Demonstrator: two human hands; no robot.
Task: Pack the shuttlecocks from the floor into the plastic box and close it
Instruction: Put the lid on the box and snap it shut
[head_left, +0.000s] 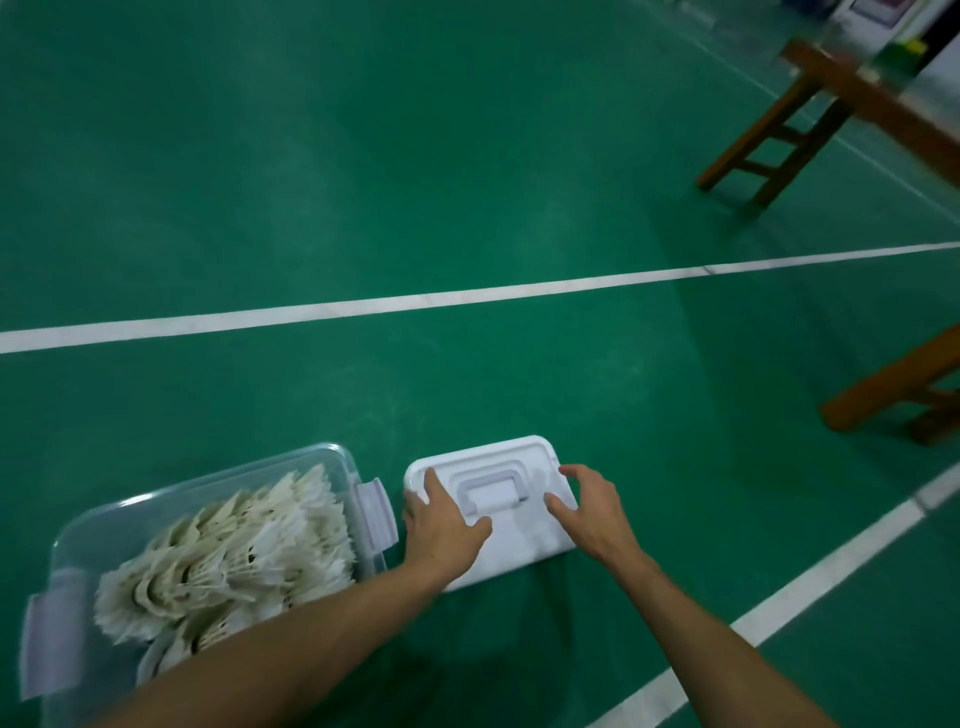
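Note:
A clear plastic box (343, 460) stands open on the green floor at the lower left, filled with several white feather shuttlecocks (228, 556). Grey latches hang at its right end (375, 514) and left end (49, 642). To its right the white lid (519, 452) lies flat on the floor, handle side up. My left hand (441, 525) rests on the lid's left edge with its fingers spread. My right hand (592, 512) hovers at the lid's right side, fingers loosely bent, and I cannot tell if it touches the lid.
White court lines (467, 299) cross the green floor behind the box and at the right. A wooden bench (810, 109) stands at the upper right, and another wooden bench leg (893, 384) at the right edge.

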